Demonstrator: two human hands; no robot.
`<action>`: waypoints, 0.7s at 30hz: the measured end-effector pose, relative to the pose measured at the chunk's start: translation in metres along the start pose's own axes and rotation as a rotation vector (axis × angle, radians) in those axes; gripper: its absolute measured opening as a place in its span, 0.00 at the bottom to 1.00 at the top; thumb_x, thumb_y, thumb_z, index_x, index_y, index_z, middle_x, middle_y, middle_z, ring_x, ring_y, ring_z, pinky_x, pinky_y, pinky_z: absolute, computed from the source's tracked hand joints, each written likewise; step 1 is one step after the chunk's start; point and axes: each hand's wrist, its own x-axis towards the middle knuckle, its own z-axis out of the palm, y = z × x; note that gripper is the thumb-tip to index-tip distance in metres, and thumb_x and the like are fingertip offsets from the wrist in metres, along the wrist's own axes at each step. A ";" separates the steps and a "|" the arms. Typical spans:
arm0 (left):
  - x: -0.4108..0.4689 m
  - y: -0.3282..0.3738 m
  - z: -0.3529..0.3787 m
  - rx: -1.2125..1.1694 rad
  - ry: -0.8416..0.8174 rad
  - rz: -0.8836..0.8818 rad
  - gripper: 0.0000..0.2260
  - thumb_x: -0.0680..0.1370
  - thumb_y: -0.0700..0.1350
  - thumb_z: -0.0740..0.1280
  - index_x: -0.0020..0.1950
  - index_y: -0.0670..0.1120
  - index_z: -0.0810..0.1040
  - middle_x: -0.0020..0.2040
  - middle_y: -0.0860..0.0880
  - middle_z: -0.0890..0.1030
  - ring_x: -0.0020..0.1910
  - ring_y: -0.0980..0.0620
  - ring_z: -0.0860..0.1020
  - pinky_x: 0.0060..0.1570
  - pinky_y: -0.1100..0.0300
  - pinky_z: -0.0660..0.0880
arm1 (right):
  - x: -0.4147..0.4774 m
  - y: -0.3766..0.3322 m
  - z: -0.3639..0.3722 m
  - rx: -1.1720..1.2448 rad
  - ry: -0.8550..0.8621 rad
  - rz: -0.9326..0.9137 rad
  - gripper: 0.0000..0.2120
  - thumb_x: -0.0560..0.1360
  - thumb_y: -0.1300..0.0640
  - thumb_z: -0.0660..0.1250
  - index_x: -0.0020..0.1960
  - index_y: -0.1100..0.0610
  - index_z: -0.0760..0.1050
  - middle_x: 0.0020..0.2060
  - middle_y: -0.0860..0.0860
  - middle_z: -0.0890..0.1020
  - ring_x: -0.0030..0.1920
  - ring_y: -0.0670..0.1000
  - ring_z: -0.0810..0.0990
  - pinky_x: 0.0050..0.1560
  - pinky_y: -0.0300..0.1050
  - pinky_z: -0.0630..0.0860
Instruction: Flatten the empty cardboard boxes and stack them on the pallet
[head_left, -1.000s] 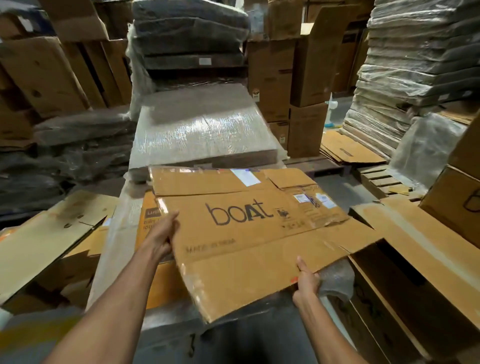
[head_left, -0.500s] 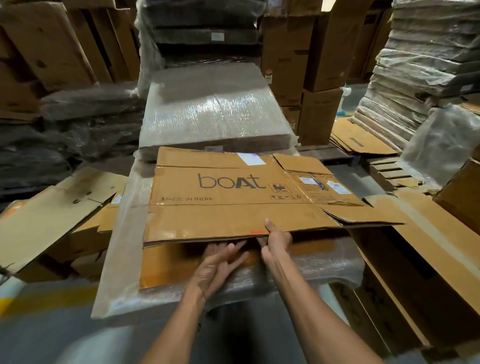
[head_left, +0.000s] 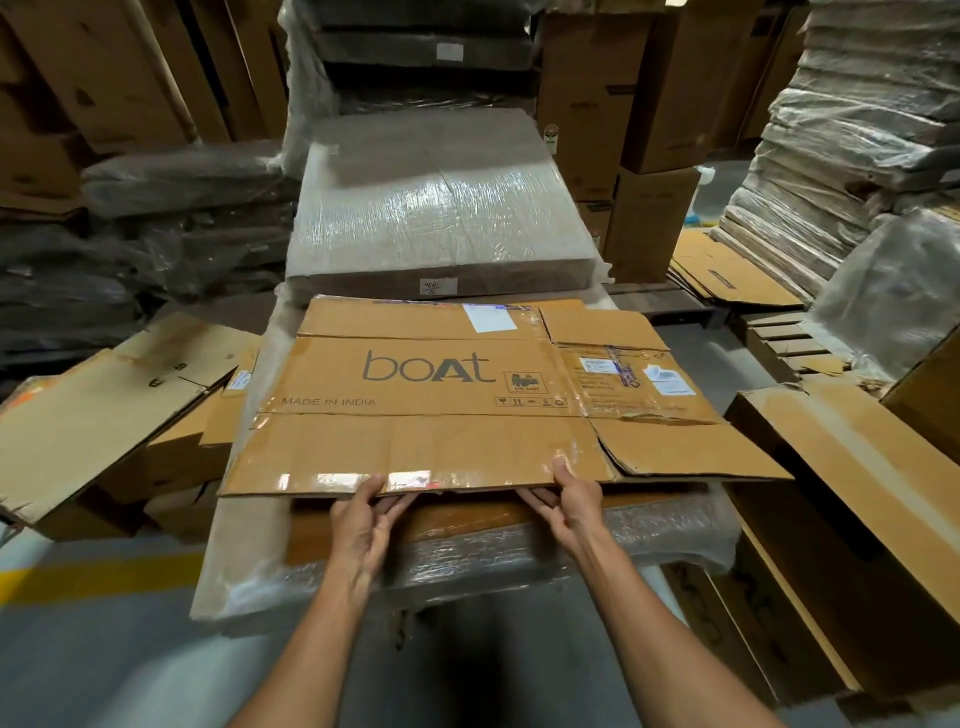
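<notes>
**Clerk:** Location and surface?

**Checker:** Storeroom with a grey floor (head_left: 104, 665) and a yellow line along its left part. One low stack wrapped in clear film (head_left: 467, 561). Behind it, one taller film-wrapped bundle (head_left: 436, 213). Loose flat cartons (head_left: 93, 410) to the left, an open box (head_left: 831, 467) to the right, and wrapped piles (head_left: 852, 156) at far right.

**Clerk:** Item?

**Checker:** One flattened carton (head_left: 426, 415), brown, lying level on top of the low stack. Its flaps are spread, clear tape shines along the near edge, and the right flap is torn and creased.

**Clerk:** Hands?

**Checker:** The left hand (head_left: 363, 525) and right hand (head_left: 574, 499) each pinch the near edge, thumb on top and fingers beneath.

**Clerk:** Markings?

**Checker:** "boAt" in large grey letters. "MADE IN INDIA" at lower left. A box reading "UN 3481", with handling symbols below it. One blank white label (head_left: 488, 318) on the far flap. The small labels at right are too small to read.
</notes>
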 end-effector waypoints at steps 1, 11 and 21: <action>0.002 0.000 -0.008 -0.008 0.012 0.010 0.02 0.80 0.31 0.63 0.52 0.34 0.72 0.52 0.31 0.81 0.51 0.35 0.83 0.42 0.40 0.83 | 0.000 0.002 -0.004 -0.012 -0.008 0.005 0.11 0.83 0.62 0.63 0.63 0.66 0.72 0.62 0.62 0.76 0.57 0.66 0.78 0.42 0.61 0.85; 0.017 0.008 -0.050 -0.125 0.147 -0.087 0.09 0.81 0.31 0.63 0.61 0.36 0.71 0.57 0.29 0.79 0.54 0.32 0.81 0.44 0.32 0.80 | 0.006 0.028 0.020 -0.158 0.033 0.062 0.12 0.83 0.67 0.62 0.66 0.67 0.73 0.63 0.58 0.78 0.45 0.58 0.88 0.21 0.36 0.73; 0.013 -0.006 -0.035 0.298 0.135 -0.364 0.07 0.84 0.42 0.63 0.61 0.42 0.74 0.57 0.37 0.82 0.50 0.39 0.83 0.43 0.47 0.84 | 0.021 0.040 0.024 -0.179 0.058 0.159 0.08 0.82 0.74 0.54 0.48 0.68 0.71 0.57 0.65 0.70 0.49 0.58 0.77 0.54 0.56 0.82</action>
